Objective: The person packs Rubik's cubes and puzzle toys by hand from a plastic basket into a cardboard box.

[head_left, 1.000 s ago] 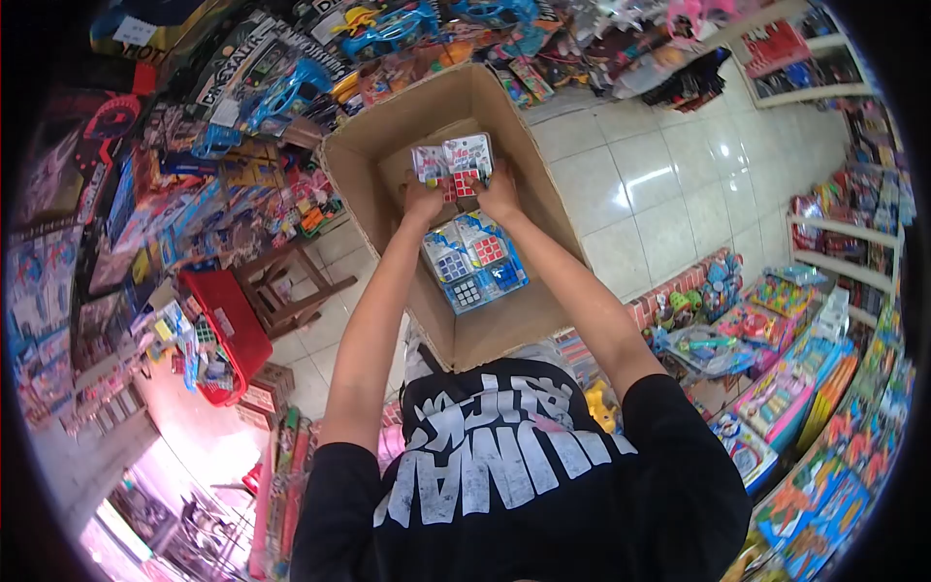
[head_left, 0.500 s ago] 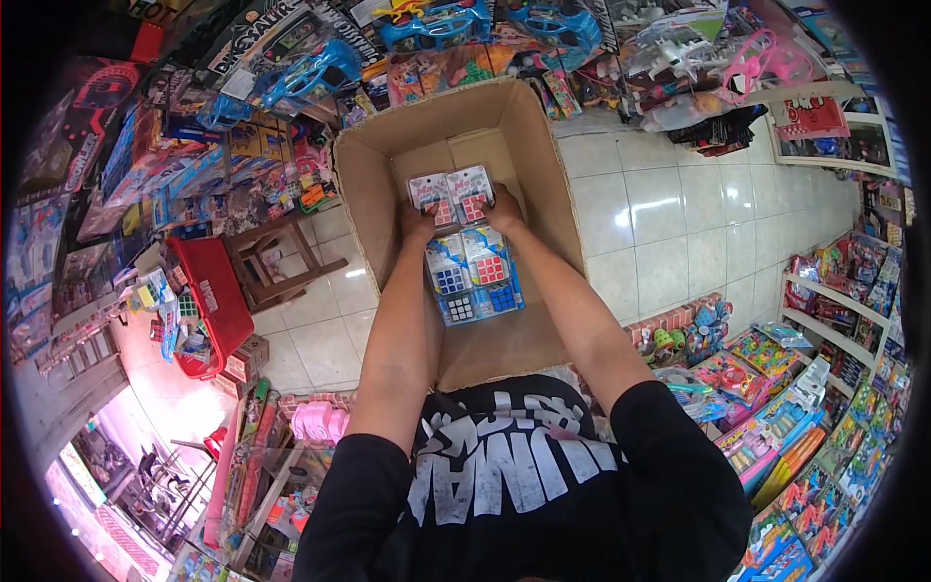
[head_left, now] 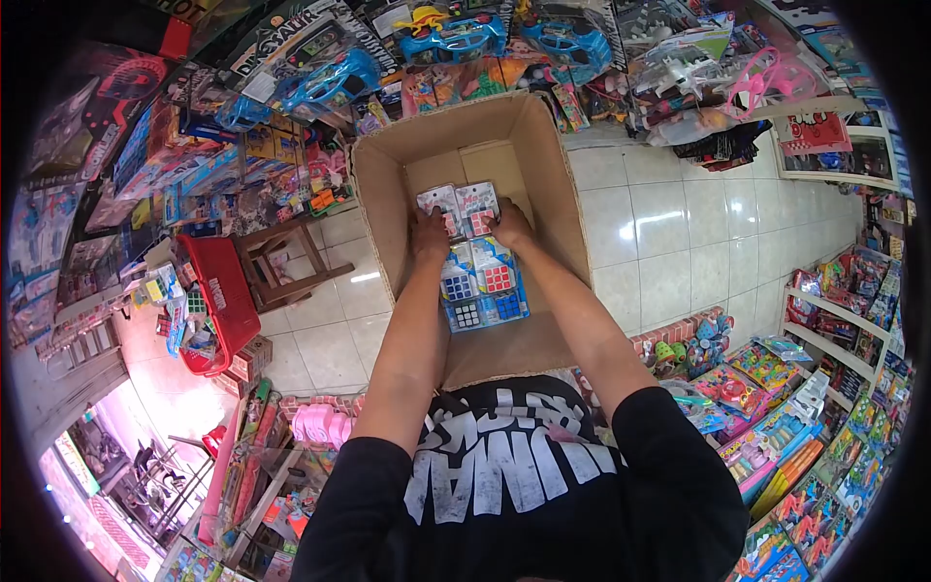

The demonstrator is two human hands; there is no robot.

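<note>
As we lean over the open brown cardboard box (head_left: 543, 184) on the tiled floor, we note:

Pack: pair of carded puzzle-cube blister packs (head_left: 460, 206), held over the far half of the box floor.
Left hand (head_left: 428, 236): closed on the pack's near left edge.
Right hand (head_left: 508, 225): closed on its near right edge.
Handling: we judge it light, with bendy card and slick, crushable plastic bubbles; best held by the card edges, as now.
Below: blue-backed cube packs (head_left: 482, 291) lie stacked mid-box, just nearer us.
Obstacles: box walls hem both wrists; a red plastic basket (head_left: 221, 301) and wooden stool (head_left: 284, 260) stand left, well apart.
</note>
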